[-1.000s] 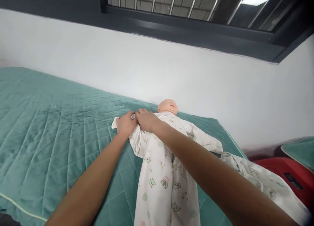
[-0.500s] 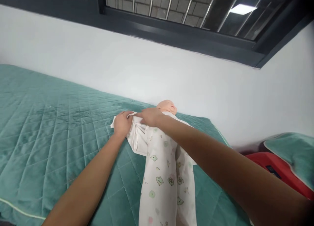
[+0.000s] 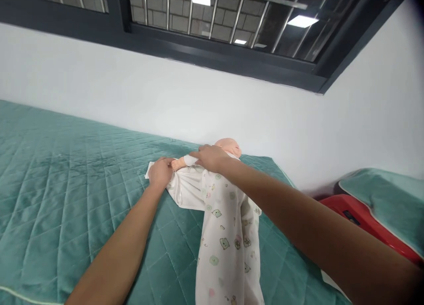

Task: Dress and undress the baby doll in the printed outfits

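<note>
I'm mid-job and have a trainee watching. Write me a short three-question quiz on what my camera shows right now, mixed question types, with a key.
1. Open: which of the person's hands is nearer the doll's head?
2. True or false: the printed garment lies on a red blanket.
3. Fill in the blank: the part of the doll right beside the left hand is its ____.

Key:
1. The right hand.
2. False; it lies on a green quilted cover.
3. The doll's hand.
</note>
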Action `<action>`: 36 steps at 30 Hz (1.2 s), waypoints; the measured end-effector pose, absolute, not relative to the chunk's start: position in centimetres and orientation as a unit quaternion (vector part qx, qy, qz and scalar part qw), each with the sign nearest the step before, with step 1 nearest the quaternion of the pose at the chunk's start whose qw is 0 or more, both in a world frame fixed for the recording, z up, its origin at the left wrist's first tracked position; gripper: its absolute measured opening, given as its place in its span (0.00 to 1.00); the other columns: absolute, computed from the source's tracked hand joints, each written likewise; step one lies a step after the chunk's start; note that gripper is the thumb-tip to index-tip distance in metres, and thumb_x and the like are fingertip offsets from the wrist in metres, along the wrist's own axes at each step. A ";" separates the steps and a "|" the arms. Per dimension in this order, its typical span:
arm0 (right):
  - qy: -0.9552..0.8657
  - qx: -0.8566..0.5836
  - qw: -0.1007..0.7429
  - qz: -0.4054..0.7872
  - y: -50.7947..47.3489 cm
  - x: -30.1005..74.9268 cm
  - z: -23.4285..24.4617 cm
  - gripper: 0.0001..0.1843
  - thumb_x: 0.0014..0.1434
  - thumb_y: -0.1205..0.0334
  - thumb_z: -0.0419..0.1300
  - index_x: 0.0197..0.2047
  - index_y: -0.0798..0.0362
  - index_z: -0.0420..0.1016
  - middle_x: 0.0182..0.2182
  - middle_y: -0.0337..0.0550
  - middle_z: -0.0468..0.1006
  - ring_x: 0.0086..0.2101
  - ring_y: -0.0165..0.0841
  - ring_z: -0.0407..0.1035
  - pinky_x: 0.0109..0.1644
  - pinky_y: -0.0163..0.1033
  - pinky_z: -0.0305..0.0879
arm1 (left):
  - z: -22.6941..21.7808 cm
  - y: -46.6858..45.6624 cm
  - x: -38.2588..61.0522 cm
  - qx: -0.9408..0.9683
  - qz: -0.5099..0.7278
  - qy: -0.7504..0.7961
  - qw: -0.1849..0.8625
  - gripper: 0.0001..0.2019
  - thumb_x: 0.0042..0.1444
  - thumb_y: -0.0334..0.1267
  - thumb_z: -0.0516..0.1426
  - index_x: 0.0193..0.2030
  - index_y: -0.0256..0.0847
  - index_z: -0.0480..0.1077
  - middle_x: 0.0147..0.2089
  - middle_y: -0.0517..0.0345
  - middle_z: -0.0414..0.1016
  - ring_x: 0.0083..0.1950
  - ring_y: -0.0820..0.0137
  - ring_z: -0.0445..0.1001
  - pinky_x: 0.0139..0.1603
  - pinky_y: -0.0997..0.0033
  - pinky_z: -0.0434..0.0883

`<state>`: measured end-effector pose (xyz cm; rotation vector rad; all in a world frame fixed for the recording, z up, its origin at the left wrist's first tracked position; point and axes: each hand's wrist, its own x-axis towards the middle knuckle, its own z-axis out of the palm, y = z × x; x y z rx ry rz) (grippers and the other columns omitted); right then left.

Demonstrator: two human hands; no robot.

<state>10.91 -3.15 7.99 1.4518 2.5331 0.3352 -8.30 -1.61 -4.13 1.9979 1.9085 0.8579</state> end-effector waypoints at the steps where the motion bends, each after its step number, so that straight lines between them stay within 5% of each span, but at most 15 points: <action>1: 0.857 0.494 0.099 0.112 -3.2 10.9 8.1 0.19 0.65 0.55 0.54 0.58 0.41 0.70 0.45 0.48 0.76 0.45 0.44 0.70 0.39 0.41 0.62 | -4.1 -1.6 -8.3 0.691 0.288 0.652 0.122 0.19 0.59 0.33 0.50 0.53 0.50 0.76 0.54 0.53 0.77 0.52 0.59 0.75 0.47 0.65 0.70; 7: 0.856 0.502 0.093 0.079 -3.1 9.9 7.7 0.19 0.64 0.53 0.55 0.58 0.41 0.70 0.43 0.47 0.77 0.40 0.42 0.73 0.38 0.40 0.63 | -3.6 -2.0 -7.9 0.736 0.265 0.621 0.051 0.20 0.59 0.37 0.54 0.59 0.47 0.69 0.55 0.49 0.75 0.57 0.53 0.69 0.55 0.53 0.67; 11: 0.861 0.500 0.074 0.062 -2.6 8.5 6.4 0.21 0.64 0.54 0.57 0.59 0.45 0.69 0.46 0.49 0.77 0.43 0.44 0.73 0.42 0.42 0.64 | -3.4 -2.3 -7.4 0.770 0.267 0.579 -0.029 0.20 0.60 0.40 0.55 0.60 0.46 0.67 0.57 0.49 0.73 0.62 0.51 0.64 0.64 0.39 0.55; 15: 0.863 0.501 0.044 0.043 -2.8 8.5 5.8 0.23 0.63 0.56 0.57 0.60 0.51 0.68 0.50 0.51 0.76 0.48 0.45 0.71 0.47 0.43 0.64 | -3.4 -2.2 -7.2 0.799 0.256 0.544 -0.029 0.23 0.60 0.37 0.56 0.62 0.45 0.64 0.59 0.50 0.72 0.61 0.54 0.65 0.67 0.39 0.51; 20: 0.820 0.543 -0.178 -0.024 -5.0 13.7 6.2 0.21 0.66 0.57 0.52 0.60 0.52 0.69 0.58 0.47 0.72 0.57 0.39 0.66 0.60 0.44 0.60 | -3.6 -2.2 -7.1 0.796 0.241 0.554 -0.032 0.23 0.60 0.38 0.56 0.62 0.44 0.64 0.58 0.49 0.73 0.60 0.54 0.67 0.66 0.40 0.53; 24: 0.664 0.663 -0.346 -0.009 -7.6 20.8 3.7 0.21 0.66 0.55 0.49 0.57 0.53 0.70 0.56 0.49 0.75 0.54 0.39 0.68 0.58 0.45 0.62 | -3.7 -2.9 -6.7 0.796 0.244 0.551 -0.059 0.23 0.61 0.39 0.55 0.63 0.44 0.62 0.60 0.47 0.71 0.62 0.50 0.65 0.66 0.27 0.45; 29: 0.594 0.755 -0.273 0.047 -9.8 25.3 -1.3 0.24 0.65 0.60 0.50 0.60 0.62 0.67 0.56 0.59 0.73 0.56 0.45 0.65 0.62 0.50 0.56 | -3.8 -3.6 -5.9 0.809 0.251 0.523 -0.096 0.25 0.61 0.36 0.54 0.66 0.43 0.59 0.63 0.45 0.68 0.65 0.51 0.61 0.67 0.25 0.39; 33: 0.600 0.753 -0.255 0.091 -10.5 25.9 -2.5 0.21 0.63 0.66 0.47 0.57 0.54 0.70 0.55 0.52 0.75 0.56 0.44 0.65 0.65 0.54 0.46 | -3.9 -3.5 -5.6 0.811 0.250 0.521 -0.088 0.25 0.60 0.34 0.52 0.66 0.42 0.60 0.62 0.45 0.68 0.65 0.51 0.62 0.67 0.29 0.45; 36: 0.551 0.775 -0.290 0.109 -10.6 27.0 -2.3 0.20 0.61 0.66 0.48 0.53 0.52 0.73 0.49 0.49 0.79 0.50 0.42 0.69 0.60 0.49 0.54 | -3.9 -3.7 -5.6 0.814 0.265 0.509 -0.090 0.26 0.58 0.30 0.51 0.65 0.41 0.61 0.63 0.46 0.68 0.65 0.52 0.63 0.68 0.32 0.47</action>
